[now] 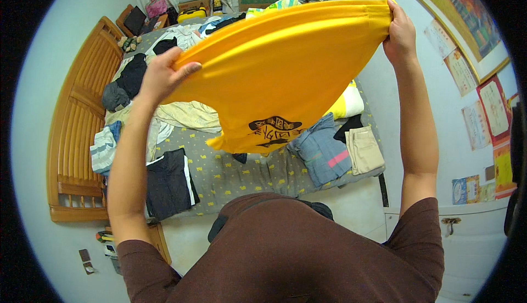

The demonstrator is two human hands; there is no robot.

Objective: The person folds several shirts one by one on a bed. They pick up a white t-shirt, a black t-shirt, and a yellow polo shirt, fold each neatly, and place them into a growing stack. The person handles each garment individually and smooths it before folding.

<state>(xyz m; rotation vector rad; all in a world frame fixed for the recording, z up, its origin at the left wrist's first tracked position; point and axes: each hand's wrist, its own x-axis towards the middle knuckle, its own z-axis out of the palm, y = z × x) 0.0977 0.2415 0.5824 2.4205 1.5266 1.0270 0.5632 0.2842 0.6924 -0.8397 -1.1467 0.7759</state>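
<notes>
A yellow T-shirt [280, 64] is stretched in the air between my hands, raised over the bed. My left hand [164, 74] grips its edge on the left, thumb laid across the cloth. At the upper right, my right hand [399, 33] pinches the other end of the same edge. The shirt's body sags between them, and a dark printed design [276, 130] shows near its low side. Part of the bed [234, 179] and some of the clothes on it are hidden behind the shirt.
Folded dark trousers [171, 183] lie on the bed's near left. A folded blue-grey shirt [323, 150] and beige trousers [364, 150] lie at right. More clothes and a grey cap-like item [115, 96] lie beside the wooden headboard [82, 126]. A white cabinet [465, 253] stands at right.
</notes>
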